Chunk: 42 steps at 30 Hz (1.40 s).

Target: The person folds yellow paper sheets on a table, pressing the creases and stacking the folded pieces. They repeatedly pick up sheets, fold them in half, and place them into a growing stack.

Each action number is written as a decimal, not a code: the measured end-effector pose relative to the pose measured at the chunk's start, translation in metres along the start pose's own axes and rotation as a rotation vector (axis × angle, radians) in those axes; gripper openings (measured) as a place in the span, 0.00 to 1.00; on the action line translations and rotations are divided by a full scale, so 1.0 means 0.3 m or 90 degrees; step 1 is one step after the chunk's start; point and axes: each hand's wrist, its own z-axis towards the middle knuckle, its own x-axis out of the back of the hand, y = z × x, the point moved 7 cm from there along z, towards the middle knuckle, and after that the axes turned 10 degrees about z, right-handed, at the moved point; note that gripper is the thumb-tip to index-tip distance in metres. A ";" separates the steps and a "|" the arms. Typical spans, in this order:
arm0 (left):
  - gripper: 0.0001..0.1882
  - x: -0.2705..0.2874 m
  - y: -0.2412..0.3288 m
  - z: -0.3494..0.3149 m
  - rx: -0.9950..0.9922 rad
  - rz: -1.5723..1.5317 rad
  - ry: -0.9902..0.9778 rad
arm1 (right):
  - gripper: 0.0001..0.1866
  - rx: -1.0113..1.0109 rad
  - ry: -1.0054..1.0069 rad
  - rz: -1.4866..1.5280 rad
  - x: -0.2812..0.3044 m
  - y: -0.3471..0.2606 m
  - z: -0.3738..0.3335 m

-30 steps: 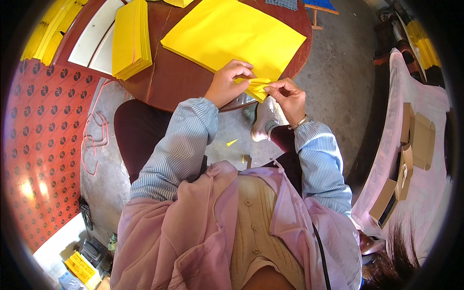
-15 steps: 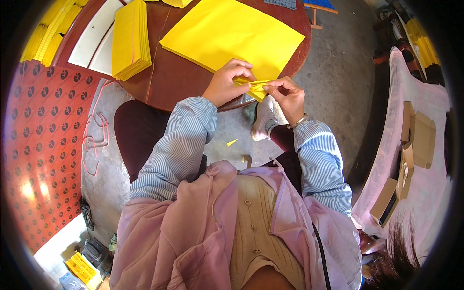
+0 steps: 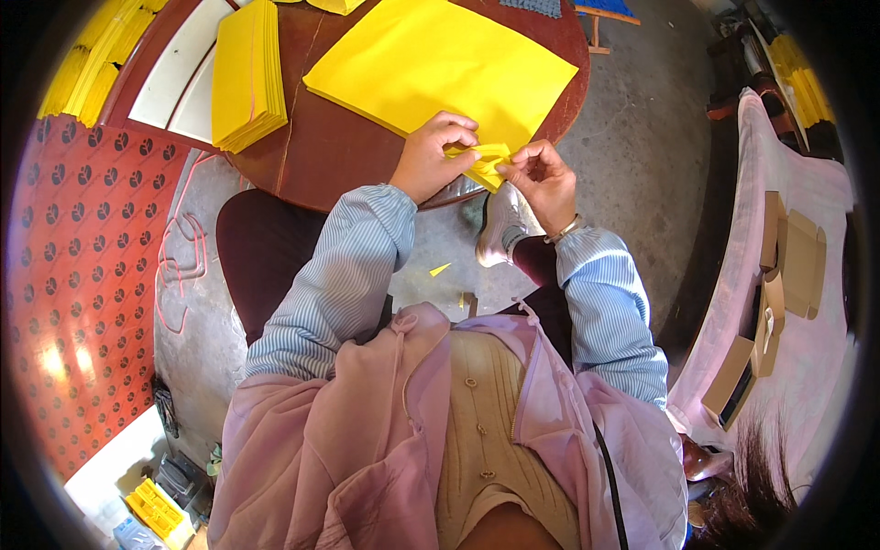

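Observation:
Both my hands pinch a small folded piece of yellow paper [image 3: 488, 162] at the near edge of a round dark wooden table [image 3: 330, 151]. My left hand [image 3: 431, 156] grips its left side with fingers curled over the top. Its right side is held by the fingertips of my right hand [image 3: 543, 176]. Just beyond the hands lies a large stack of yellow sheets [image 3: 440, 64] flat on the table.
A thick pile of narrower yellow sheets [image 3: 246, 73] sits on the table's left part. A red patterned mat [image 3: 82, 275] covers the floor at left. Brown cardboard pieces [image 3: 779, 275] lie on a pink cloth at right. A yellow paper scrap [image 3: 440, 269] lies on the grey floor.
The hands have shifted slightly while working the small yellow piece; its fold looks a little tighter. Everything else stays in place.

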 end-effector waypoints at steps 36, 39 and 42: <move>0.07 -0.021 -0.047 0.004 0.092 -0.143 0.004 | 0.06 0.011 -0.063 -0.128 -0.002 -0.037 -0.003; 0.07 -0.017 -0.045 0.002 0.097 -0.143 -0.010 | 0.06 -0.014 -0.057 -0.072 0.000 -0.017 -0.002; 0.08 -0.012 -0.031 0.001 0.076 -0.160 -0.022 | 0.05 -0.033 -0.049 -0.049 0.002 -0.005 -0.005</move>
